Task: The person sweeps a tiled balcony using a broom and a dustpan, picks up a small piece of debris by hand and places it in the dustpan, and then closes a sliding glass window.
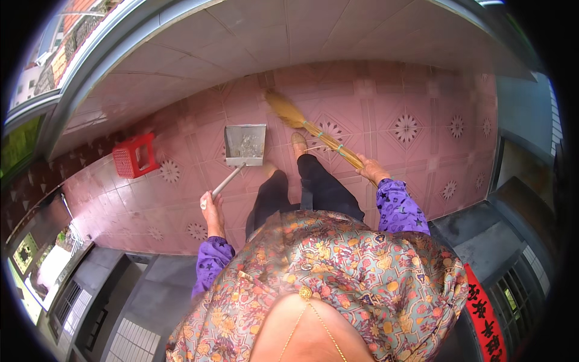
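My left hand point(212, 209) grips the pale handle of a metal dustpan point(244, 144). Some light-coloured debris point(248, 145) lies inside its pan, which appears to rest on the floor. In my right hand point(373, 169) is the bound stalk of a straw broom point(323, 135), tied at intervals with green cord. The broom slants away to the upper left, and its blurred bristles fan out over the floor tiles, right of and beyond the dustpan. The stalk's rear end is mostly hidden by my right hand and sleeve.
A red plastic stool point(135, 156) stands to the left on the pink tiled floor point(398, 149). A pale tiled wall point(271, 38) borders the far side. My shod foot point(297, 139) is close to the broom. A red banner point(486, 312) bearing writing hangs behind me at right.
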Available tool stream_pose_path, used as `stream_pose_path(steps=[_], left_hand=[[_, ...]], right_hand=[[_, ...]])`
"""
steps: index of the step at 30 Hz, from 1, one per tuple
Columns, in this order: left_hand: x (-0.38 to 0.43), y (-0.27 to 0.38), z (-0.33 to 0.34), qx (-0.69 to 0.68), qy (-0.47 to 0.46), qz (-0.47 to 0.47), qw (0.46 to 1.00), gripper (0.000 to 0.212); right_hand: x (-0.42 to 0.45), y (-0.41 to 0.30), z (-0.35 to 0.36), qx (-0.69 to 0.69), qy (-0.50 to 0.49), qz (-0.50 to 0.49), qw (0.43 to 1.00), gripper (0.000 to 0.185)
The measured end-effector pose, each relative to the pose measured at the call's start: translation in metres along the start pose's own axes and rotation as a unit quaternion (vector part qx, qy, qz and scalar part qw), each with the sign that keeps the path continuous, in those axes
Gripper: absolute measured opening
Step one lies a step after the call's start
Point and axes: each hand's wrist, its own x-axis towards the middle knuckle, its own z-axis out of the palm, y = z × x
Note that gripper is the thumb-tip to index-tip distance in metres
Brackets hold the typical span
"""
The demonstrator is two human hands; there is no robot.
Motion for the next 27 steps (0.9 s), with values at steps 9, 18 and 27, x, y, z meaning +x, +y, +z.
stream_pose_path(steps=[9,18,27], left_hand=[[0.002,-0.012,0.0,0.012,0.024,-0.021,0.999,0.033],[0.005,-0.022,-0.015,0.018,0.032,-0.025,0.999,0.035],[-0.013,-0.007,0.019,0.082,-0.009,-0.028,0.996,0.032]], right_hand=[[-0.047,0.1,-0.018,0.069,0.081,0.227,0.968,0.067],[-0.06,0.049,-0.027,0.094,0.091,0.09,0.987,0.068],[0.011,0.08,-0.047,0.128,0.068,0.074,0.987,0.067]])
